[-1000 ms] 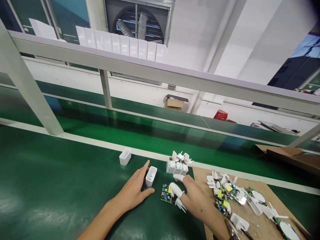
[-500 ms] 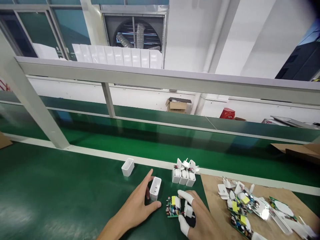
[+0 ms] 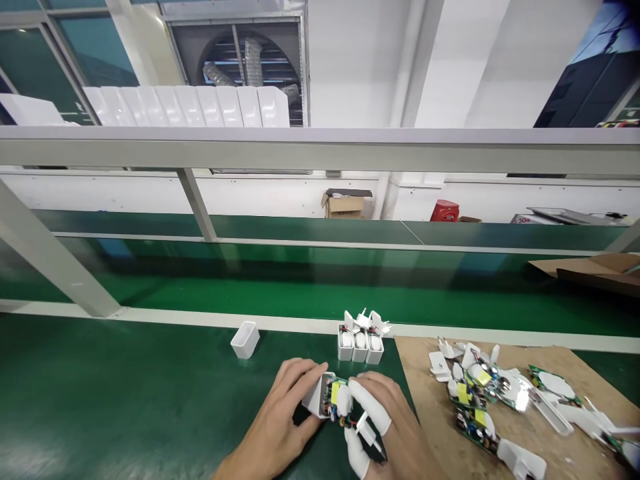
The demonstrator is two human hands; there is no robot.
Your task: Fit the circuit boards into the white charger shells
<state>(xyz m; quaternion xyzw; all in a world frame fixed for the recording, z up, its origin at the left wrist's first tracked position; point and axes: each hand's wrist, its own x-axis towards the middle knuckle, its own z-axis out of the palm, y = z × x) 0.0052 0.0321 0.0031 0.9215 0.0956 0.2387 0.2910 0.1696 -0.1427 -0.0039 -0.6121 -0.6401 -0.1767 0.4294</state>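
Observation:
My left hand (image 3: 287,417) is closed around a white plastic charger housing (image 3: 313,398), tipped so its open end faces right. In my right hand (image 3: 387,427), with white finger cots on the fingertips, is a circuit board (image 3: 336,395) with a yellow block and small components. A white plug piece (image 3: 367,430) hangs from the board by its wires, between my right fingers. The board's left end meets the housing's mouth; how far inside it sits I cannot tell. Behind my hands stand three white housings (image 3: 360,347) with boards and plug pieces in them.
One more white housing (image 3: 245,340) stands alone at the left on the green bench (image 3: 125,400). To the right, a cardboard sheet (image 3: 415,373) bears several circuit boards (image 3: 480,427) with white plug parts. A pale rail (image 3: 200,321) runs along the bench's back, before a green belt (image 3: 280,300).
My left hand has taken hold of the housing and tilted it toward the board. My right hand has brought the board left to the housing's mouth. The head view has turned slightly.

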